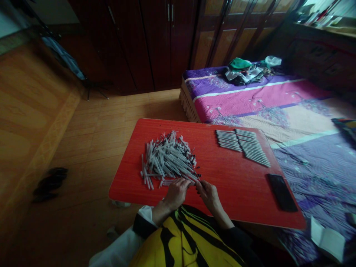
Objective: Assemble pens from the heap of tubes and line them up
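Observation:
A heap of pale, translucent pen-like tubes with small black parts among them lies on the red table. At the heap's near edge, my left hand is closed with its fingertips pinched on a thin pale tube. My right hand is closed just beside it, fingers curled at the other end of the same tube, close to some small black pieces. Fingers hide most of this piece. Two neat rows of pens lie side by side at the table's far right.
A black phone lies near the table's right edge. Beyond the table is a bed with a heap of clothes. Dark wardrobes line the back, and dark shoes sit on the tiled floor at left.

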Demonstrator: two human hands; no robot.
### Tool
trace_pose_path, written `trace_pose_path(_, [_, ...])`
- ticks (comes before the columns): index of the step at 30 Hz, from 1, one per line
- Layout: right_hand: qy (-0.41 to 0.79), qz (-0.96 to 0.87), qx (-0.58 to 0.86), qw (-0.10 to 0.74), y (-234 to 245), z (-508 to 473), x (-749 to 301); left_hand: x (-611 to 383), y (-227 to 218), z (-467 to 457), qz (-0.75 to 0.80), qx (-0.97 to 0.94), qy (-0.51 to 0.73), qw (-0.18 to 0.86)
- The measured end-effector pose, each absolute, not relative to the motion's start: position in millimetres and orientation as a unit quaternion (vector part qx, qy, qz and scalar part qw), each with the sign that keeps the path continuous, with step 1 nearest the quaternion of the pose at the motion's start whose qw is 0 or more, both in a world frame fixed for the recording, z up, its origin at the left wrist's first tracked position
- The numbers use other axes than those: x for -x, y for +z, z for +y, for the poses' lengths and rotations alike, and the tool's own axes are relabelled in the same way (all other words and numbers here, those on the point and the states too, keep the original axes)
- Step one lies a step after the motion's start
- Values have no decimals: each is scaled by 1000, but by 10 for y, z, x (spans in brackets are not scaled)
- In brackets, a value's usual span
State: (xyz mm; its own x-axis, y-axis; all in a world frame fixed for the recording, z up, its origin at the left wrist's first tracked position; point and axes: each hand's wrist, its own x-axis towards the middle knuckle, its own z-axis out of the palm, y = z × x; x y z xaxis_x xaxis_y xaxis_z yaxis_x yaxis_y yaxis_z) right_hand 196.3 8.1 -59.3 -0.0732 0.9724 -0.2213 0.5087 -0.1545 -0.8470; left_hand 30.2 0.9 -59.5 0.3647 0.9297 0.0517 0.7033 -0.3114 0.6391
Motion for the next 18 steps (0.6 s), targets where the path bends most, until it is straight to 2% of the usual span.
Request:
trace_pose_path(4, [445,-594,614,267,-549,90,-1954,-305,-596,6,532,-766,234,276])
trace_pose_path(10, [424,-622,624,210,-500,145,-1925,-285,-613,-47,544,-750,246,284])
trace_pose_path(15, [494,-596,588,235,-474,184,-1873,-259,-604,-93,568,-724,259,295])
trace_pose_path(18, [482,-607,595,211,-476,214,-1845,-246,-578,-121,577,-715,262,295])
